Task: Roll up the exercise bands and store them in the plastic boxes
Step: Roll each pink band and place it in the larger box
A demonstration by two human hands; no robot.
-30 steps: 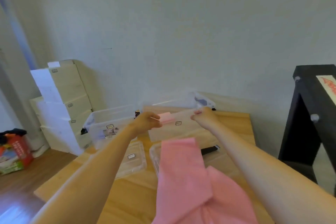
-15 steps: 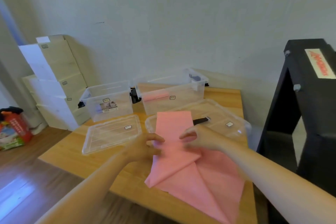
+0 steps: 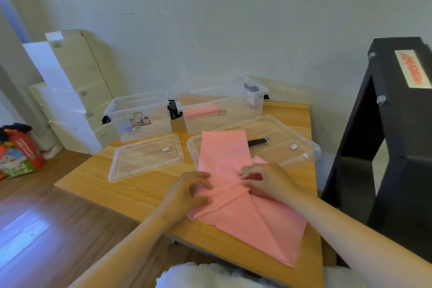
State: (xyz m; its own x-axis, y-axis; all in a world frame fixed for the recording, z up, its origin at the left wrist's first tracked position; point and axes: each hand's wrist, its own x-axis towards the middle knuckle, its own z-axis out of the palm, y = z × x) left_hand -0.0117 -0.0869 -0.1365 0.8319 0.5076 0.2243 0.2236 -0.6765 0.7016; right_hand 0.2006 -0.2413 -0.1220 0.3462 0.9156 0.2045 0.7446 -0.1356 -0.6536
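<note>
We hold the pink band [image 3: 233, 208] with both hands: the left hand [image 3: 187, 192] closes its grip on the near left edge, and the right hand [image 3: 264, 180] pinches a fold. The band lies on the table [image 3: 140, 194], its far end over a clear lid [image 3: 292, 154]. A rolled band [image 3: 201, 112] sits in the right box [image 3: 233, 123].

— Where do we have room on the table [image 3: 140, 196]?
— We have bare wood at the front left. Further back, two lids [image 3: 146, 158] lie flat before the open boxes [image 3: 140, 114].
— And right?
— The black stand [image 3: 397, 147] closes that side, just beside the table edge.
</note>
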